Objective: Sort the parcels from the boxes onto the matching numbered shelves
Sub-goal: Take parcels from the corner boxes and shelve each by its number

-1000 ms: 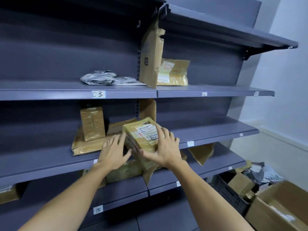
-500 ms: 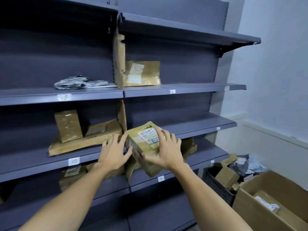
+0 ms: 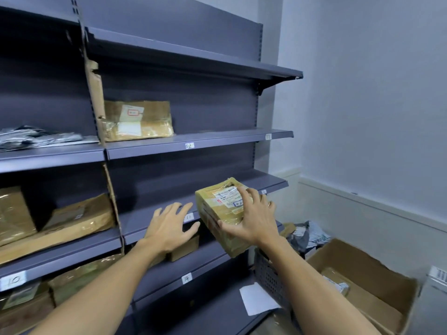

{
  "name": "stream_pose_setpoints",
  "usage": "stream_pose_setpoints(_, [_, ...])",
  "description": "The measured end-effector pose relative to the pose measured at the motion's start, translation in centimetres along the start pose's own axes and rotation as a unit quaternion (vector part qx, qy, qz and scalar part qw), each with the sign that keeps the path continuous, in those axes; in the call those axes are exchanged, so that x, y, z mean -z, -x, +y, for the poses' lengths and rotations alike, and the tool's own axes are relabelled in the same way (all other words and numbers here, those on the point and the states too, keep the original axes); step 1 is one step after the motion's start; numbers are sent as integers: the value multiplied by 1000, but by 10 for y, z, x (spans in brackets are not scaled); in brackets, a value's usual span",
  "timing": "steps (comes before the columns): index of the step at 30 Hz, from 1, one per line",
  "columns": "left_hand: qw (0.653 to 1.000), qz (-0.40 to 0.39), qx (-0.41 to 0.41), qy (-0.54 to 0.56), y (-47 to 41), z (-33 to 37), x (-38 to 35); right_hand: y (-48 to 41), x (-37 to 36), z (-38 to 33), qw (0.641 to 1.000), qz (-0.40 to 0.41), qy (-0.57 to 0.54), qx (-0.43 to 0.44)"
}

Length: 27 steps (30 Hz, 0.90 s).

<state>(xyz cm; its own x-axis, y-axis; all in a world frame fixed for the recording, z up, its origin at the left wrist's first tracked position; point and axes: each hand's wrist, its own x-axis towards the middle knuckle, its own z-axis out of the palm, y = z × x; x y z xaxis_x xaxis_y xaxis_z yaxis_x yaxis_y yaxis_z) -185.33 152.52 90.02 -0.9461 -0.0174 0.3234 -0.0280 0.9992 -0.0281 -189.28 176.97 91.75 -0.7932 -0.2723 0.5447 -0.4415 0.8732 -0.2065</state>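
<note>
Left hand (image 3: 169, 226) splayed, right hand (image 3: 251, 221) curled.

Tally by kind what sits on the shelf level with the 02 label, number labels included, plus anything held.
Brown parcels: 2, shelf parcel, held parcel.
Grey plastic bundle: 1.
Cardboard divider: 1.
Number labels: 2, 02 label, end label.
Total: 6.

Your right hand (image 3: 251, 218) covered the near corner of the parcel (image 3: 215, 213) and one edge of its label (image 3: 226, 195), whose fine print was too small to read. The left picture edge cut off the grey bag (image 3: 36, 137) and a brown package (image 3: 14, 211); the far shelf tag (image 3: 268, 136) was too blurred to read.
</note>
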Motion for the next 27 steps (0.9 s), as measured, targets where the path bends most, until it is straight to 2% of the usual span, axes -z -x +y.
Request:
stream_pose_setpoints(8, [999, 32, -35, -6, -67, 6, 15, -61, 22, 21, 998, 53, 21, 5])
stream_pose_setpoints(17, [993, 112, -22, -32, -154, -38, 77, -177, 62, -16, 991, 133, 4, 31])
stream_pose_setpoints(27, [993, 103, 17, -58, -200, -96, 97, -266, 46, -53, 991, 128, -16, 33])
